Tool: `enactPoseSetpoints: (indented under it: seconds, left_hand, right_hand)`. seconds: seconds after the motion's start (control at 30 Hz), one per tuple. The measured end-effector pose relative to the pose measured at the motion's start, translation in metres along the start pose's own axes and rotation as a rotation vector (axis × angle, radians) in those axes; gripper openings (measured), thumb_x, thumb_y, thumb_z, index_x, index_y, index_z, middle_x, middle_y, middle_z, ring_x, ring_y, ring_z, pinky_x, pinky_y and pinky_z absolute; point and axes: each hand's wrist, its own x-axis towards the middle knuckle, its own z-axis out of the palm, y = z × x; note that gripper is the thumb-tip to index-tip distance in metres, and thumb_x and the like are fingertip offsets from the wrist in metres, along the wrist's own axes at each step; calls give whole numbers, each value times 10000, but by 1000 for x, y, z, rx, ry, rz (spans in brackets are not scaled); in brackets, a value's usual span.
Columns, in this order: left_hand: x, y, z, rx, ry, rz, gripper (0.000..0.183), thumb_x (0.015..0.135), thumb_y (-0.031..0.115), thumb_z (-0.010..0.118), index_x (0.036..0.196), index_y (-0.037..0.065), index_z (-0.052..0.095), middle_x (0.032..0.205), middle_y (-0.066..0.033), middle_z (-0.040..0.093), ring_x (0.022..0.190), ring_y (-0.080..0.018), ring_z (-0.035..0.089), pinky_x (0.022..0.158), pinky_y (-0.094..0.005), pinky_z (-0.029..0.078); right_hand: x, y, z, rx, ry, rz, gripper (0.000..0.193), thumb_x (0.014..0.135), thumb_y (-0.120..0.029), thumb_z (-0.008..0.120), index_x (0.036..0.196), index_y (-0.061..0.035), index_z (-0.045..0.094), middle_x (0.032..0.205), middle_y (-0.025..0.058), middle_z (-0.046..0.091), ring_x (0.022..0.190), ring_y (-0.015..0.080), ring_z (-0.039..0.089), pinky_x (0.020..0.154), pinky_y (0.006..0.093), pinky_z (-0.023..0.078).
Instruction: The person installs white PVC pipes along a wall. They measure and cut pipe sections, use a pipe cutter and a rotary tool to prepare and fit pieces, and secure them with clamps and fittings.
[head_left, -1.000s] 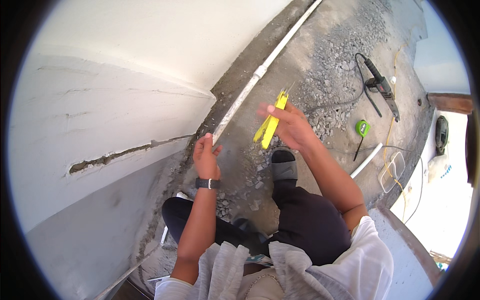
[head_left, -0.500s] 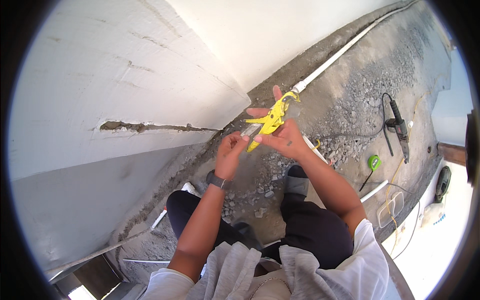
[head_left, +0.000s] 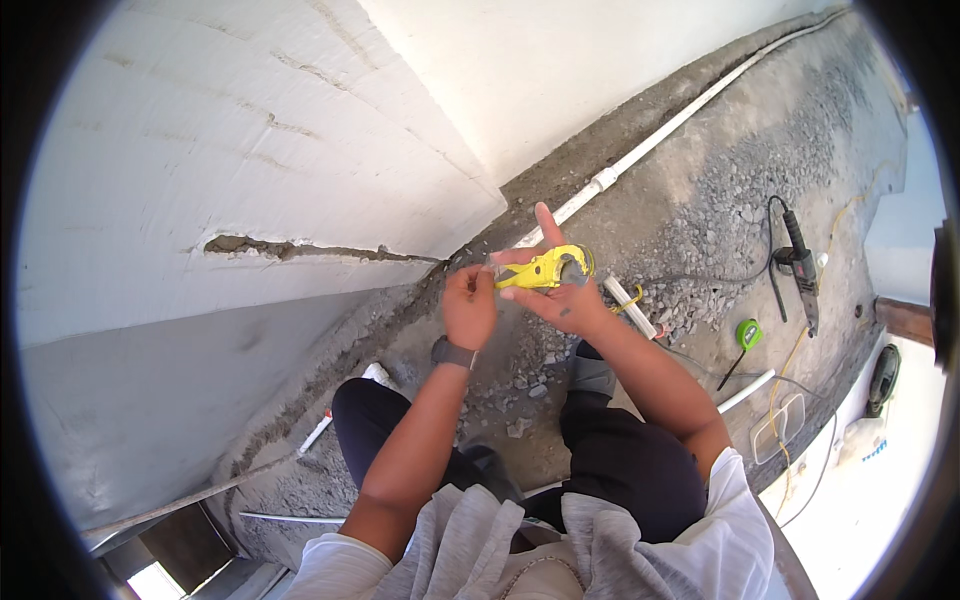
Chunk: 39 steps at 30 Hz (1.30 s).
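A yellow pipe cutter (head_left: 543, 270) lies across the palm of my right hand (head_left: 572, 306), its curved jaw and grey blade pointing right. My right thumb is along the handle side and one finger sticks up beyond the tool. My left hand (head_left: 468, 308), with a dark band at the wrist, has its fingers curled at the handle ends; exactly what they pinch is hidden. Just past the tool runs a white pipe (head_left: 660, 135) with a thicker coupling (head_left: 606, 179) along the wall base, its near end partly behind my right hand.
A rough slot (head_left: 285, 252) is cut in the white wall at left. Rubble (head_left: 715, 225) covers the floor. To the right lie a corded power tool (head_left: 797, 262), a green tape measure (head_left: 748, 334) and a white pipe piece (head_left: 748, 390). Another white length (head_left: 630, 307) lies near my right wrist.
The pipe cutter has turned from steeply slanted to nearly level, and its jaw has swung down to the right. More of the pipe and coupling behind it now shows.
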Motion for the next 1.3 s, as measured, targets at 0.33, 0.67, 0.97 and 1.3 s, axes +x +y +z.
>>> enactPoseSetpoints:
  seconds: [0.33,0.67,0.97,1.3]
  left_hand:
    - [-13,-10,10,1,89,145,205,974,199,613,971,-3,645,1086,-140,625,888,-171,606,758,-300,492]
    - [9,-10,-5,-467,40,-295,204,966,248,648,1018,53,617,1029,-41,627,917,-131,580,818,-297,487]
    - [20,-31,-1,-337,50,-316,249,906,191,709,1059,23,609,1002,-38,621,876,-123,584,769,-274,506]
    - [30,-44,4,-268,35,-378,281,892,213,721,1064,11,627,993,-32,630,867,-117,585,758,-278,506]
  right_hand:
    - [6,17,-4,55,39,-46,974,841,9,719,1521,-64,25,1193,122,665,1124,185,635,989,353,492]
    - [-14,-4,-35,-109,250,428,462,805,-116,738,1203,47,571,1042,174,674,1004,270,667,908,404,512]
    - [-13,86,-40,-834,-18,678,421,749,-138,697,1092,61,559,987,297,661,974,462,641,836,492,527]
    - [8,149,-10,-856,375,438,416,740,-77,675,1119,38,548,986,252,620,1005,447,592,862,510,489]
